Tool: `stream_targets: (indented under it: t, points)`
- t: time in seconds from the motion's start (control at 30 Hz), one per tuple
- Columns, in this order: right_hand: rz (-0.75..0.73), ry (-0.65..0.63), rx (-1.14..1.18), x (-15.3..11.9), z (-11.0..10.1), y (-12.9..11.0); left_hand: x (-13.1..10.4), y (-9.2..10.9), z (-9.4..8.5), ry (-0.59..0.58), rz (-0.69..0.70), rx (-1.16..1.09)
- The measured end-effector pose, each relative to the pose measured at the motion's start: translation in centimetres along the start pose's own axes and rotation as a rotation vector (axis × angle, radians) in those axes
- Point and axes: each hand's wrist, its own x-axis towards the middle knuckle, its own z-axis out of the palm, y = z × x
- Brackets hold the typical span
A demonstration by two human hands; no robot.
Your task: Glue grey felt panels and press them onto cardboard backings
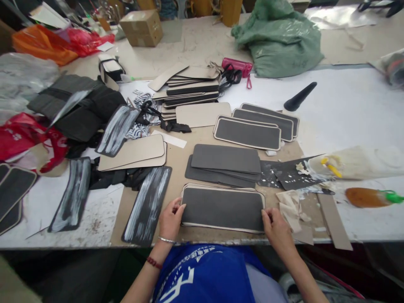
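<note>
Directly before me lies a dark grey rectangular panel with a beige border, on top of a low stack of beige-edged pieces. My left hand pinches its left end between thumb and fingers. At the opposite end my right hand grips the right edge the same way. Just beyond sits a pile of plain dark grey panels. Further back, several beige-bordered grey panels overlap in a fan. A black panel streaked with white paste lies left of my left hand.
More white-streaked black strips and beige panels spread to the left. A stack of beige boards stands behind. On the right are an orange-brown bottle with a green cap, scraps and a black cone-shaped object.
</note>
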Motion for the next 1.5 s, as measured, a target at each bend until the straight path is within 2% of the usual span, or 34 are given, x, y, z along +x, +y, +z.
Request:
stream_targets:
  t: [0.17, 0.53, 0.8, 1.13, 1.5]
  points:
    - [0.033, -0.037, -0.081, -0.2, -0.1, 0.2, -0.2, 0.1, 0.3, 0.015, 0.045, 0.005]
    - [0.057, -0.029, -0.031, 0.2, 0.5, 0.3, -0.1, -1.0, 0.8, 0.002, 0.129, 0.131]
    - [0.099, -0.017, 0.013, 0.1, 0.6, 0.2, 0.0, -0.5, 0.5, -0.034, 0.151, 0.19]
    - [0.059, -0.009, -0.044, 0.2, 1.3, 1.1, 0.0, -1.1, 0.8, -0.016, 0.195, 0.181]
    - [0.1, -0.046, -0.102, 0.4, 1.1, 0.9, -0.1, -2.0, 1.2, 0.021, 0.228, 0.176]
